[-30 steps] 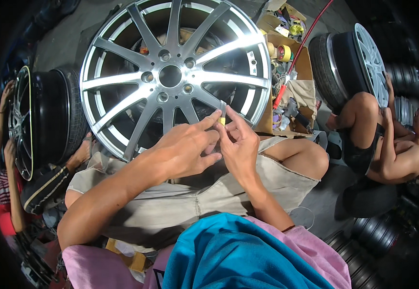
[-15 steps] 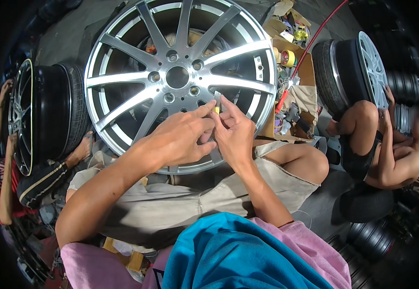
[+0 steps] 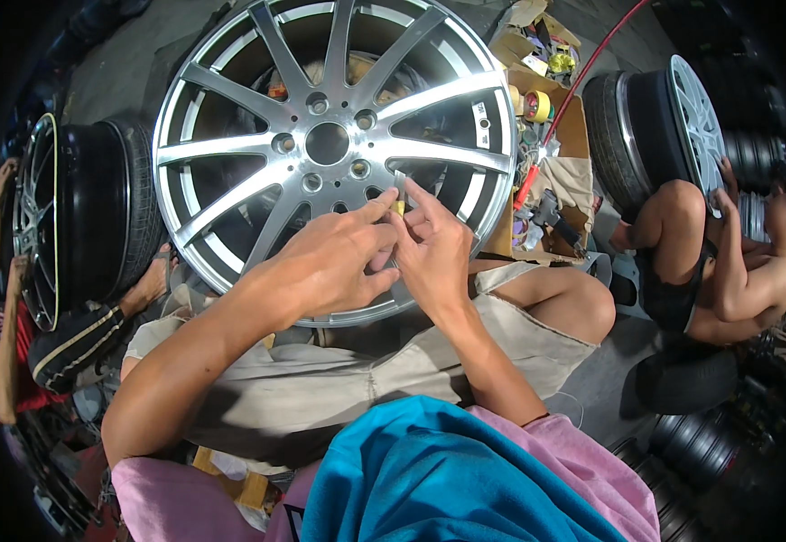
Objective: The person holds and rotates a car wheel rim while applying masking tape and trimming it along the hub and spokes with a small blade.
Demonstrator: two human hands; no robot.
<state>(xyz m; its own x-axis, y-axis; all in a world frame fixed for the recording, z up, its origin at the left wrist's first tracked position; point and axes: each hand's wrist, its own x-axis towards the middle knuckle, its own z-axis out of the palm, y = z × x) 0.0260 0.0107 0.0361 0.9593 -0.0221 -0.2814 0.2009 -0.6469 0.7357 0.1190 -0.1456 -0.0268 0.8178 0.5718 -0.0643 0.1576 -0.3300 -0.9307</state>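
A large silver multi-spoke alloy wheel rim (image 3: 328,144) lies face up before me, its hub hole and bolt holes showing. Over its lower right spokes, my right hand (image 3: 436,244) pinches a small thin grey strip with a yellow bit (image 3: 400,207) between thumb and index finger. My left hand (image 3: 343,257) is closed beside it, its fingers curled and index fingertip against the same strip. What the strip is exactly is too small to tell, and the left thumb's hold on it is partly hidden.
A cardboard box (image 3: 575,135) of tape rolls, cloth and small items stands right of the rim, with a red hose (image 3: 582,81) across it. Co-workers sit on both sides, handling a rim with a black barrel (image 3: 95,212) at left and a grey rim (image 3: 695,122) at right.
Both hands and the strip stay together, shifted slightly left in view along with the rim. The co-worker at right has raised their head and moved an arm.
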